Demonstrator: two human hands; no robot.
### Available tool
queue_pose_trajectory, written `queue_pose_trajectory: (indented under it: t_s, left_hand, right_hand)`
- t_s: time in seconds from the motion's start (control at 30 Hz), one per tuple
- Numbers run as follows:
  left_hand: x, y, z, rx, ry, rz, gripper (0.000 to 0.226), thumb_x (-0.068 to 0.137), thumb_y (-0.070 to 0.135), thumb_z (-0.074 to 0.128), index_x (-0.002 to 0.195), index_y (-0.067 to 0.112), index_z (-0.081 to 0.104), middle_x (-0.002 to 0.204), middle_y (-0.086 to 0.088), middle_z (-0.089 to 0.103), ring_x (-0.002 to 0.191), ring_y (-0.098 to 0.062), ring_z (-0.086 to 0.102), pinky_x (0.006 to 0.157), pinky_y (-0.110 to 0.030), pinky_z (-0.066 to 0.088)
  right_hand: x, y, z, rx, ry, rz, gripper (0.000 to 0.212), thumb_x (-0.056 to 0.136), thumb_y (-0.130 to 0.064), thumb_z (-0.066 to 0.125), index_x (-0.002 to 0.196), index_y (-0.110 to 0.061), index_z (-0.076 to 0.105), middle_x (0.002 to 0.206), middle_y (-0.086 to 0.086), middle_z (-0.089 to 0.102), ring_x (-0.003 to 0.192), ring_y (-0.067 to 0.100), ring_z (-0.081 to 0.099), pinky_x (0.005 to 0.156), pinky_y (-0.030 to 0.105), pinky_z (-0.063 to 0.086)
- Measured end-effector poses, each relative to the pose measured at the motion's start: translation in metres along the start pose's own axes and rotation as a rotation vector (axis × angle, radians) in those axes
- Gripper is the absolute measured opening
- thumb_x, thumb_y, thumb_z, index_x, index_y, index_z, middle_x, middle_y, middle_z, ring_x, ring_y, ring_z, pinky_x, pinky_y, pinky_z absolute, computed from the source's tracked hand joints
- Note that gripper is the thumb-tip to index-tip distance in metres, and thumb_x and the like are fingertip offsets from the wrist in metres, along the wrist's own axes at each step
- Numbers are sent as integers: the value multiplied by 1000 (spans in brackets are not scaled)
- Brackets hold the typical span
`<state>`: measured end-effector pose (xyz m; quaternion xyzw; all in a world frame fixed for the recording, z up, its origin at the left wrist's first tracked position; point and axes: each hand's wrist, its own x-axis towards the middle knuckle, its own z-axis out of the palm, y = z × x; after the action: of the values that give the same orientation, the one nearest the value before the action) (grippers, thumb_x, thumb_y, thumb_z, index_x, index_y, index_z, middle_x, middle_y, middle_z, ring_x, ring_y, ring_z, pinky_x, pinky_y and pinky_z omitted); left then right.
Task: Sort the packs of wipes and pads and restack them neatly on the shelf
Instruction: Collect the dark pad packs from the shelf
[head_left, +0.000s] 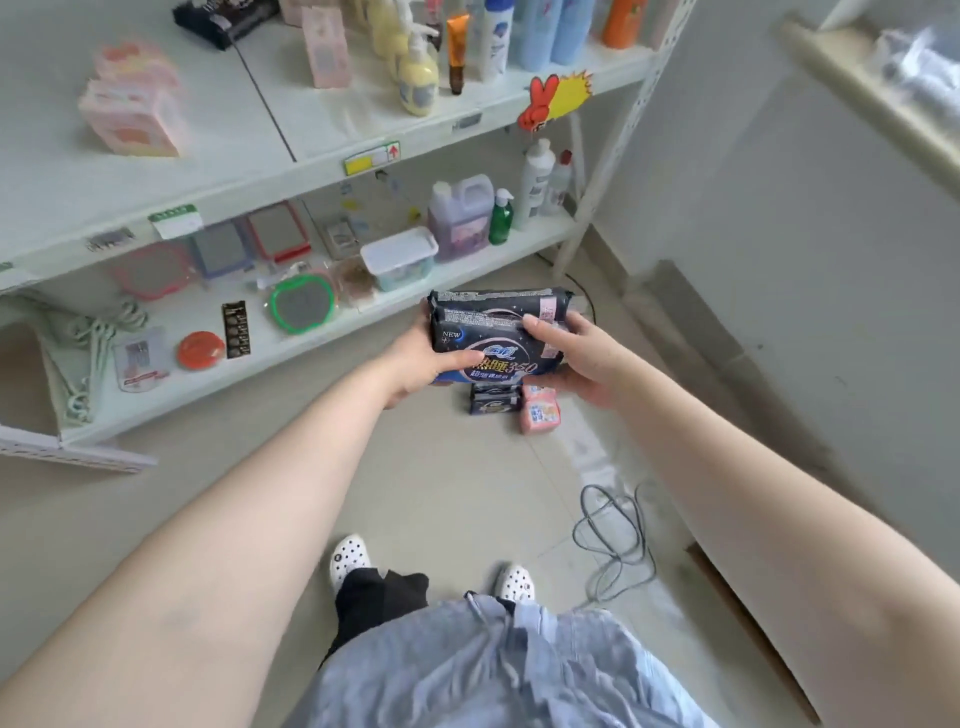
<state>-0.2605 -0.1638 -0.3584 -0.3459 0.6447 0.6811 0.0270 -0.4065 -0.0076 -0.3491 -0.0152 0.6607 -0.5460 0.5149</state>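
I hold a small stack of dark blue pad packs (496, 332) in front of me, above the floor. My left hand (423, 364) grips the stack's left side with the thumb across the front. My right hand (576, 356) grips its right side, fingers over the top edge. Below them on the floor lie another dark blue pack (493, 402) and a pink pack (540, 415). On the upper shelf (244, 130) at the left stand pink packs (132, 104), and a black pack (223, 18) lies further back.
The upper shelf also carries bottles and tubes (457, 47). The lower shelf (291, 338) holds mirrors, a lidded white box (400, 257), a purple jug (462, 215) and bottles. A grey cable (615, 535) coils on the floor at the right, near a white wall panel.
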Motion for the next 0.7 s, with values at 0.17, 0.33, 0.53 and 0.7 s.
queue_pose_trajectory:
  t_s: [0.17, 0.33, 0.53, 0.7]
  left_hand:
    - [8, -20, 54, 32, -23, 51, 70, 74, -3, 76, 123, 20, 31, 117, 4, 58, 114, -17, 57, 94, -31, 53]
    - [27, -25, 59, 136, -24, 22, 78, 67, 15, 85, 123, 26, 32, 125, 0, 54, 111, -8, 55, 86, -16, 52]
    - [78, -24, 58, -4, -73, -268, 68, 78, 4, 75, 125, 32, 35, 120, 9, 59, 107, -12, 58, 92, -41, 48]
    - [136, -31, 57, -240, -79, -330, 55, 87, 5, 66, 130, 24, 38, 107, 3, 63, 94, -13, 62, 97, -32, 41]
  right_hand:
    - [-4, 27, -46, 187, -14, 174, 62, 81, -58, 66, 128, -19, 55, 123, 10, 66, 104, 27, 68, 74, 43, 59]
    - [18, 33, -53, 323, 48, 166, 81, 71, -44, 82, 140, -20, 45, 134, 8, 58, 101, 28, 69, 72, 46, 58]
    - [63, 35, -58, 342, 130, 103, 26, 90, -27, 68, 107, -13, 55, 105, 11, 67, 89, 24, 68, 78, 45, 60]
    - [118, 47, -71, 338, 217, 129, 35, 86, -26, 72, 112, -11, 53, 126, 20, 61, 97, 28, 66, 88, 49, 56]
